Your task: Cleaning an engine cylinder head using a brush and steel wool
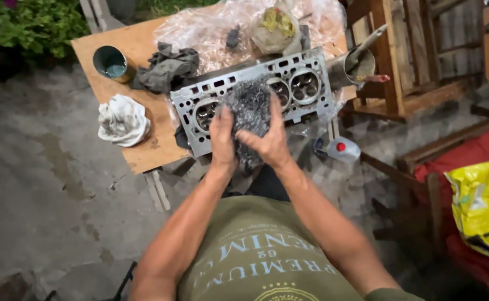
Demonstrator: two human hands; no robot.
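at the far left of the wooden worktop (pixel 144 153) lies a crumpled white rag (pixel 123 119), and behind it stands a green tin can (pixel 112 63) with its mouth open toward me. just right of the can sits a heap of dark grey cloth (pixel 167 68). next comes the metal cylinder head (pixel 297 106), lying flat and slanted across the worktop, its round valve pockets facing up. my left hand (pixel 222 136) rests near the head's left end, its fingers (pixel 220 115) bent onto the lower left edge of a big wad of steel wool (pixel 250 111) that sits on the middle of the head. my right hand (pixel 268 139) is just beside it, fingers (pixel 276 106) stretched flat and pressed against the wad's right side, so both hands have the steel wool pinched between them rather than wrapped in a fist. behind the head is a sheet of crinkled clear plastic (pixel 211 30) with a bagged yellowish bundle (pixel 278 25) on it. at the head's right end leans a metal tin (pixel 353 67) with a stick in it. lower down is a clear bottle with a red cap (pixel 338 148), and at the far right a yellow bag (pixel 481 206) lies on red cloth (pixel 478 150).
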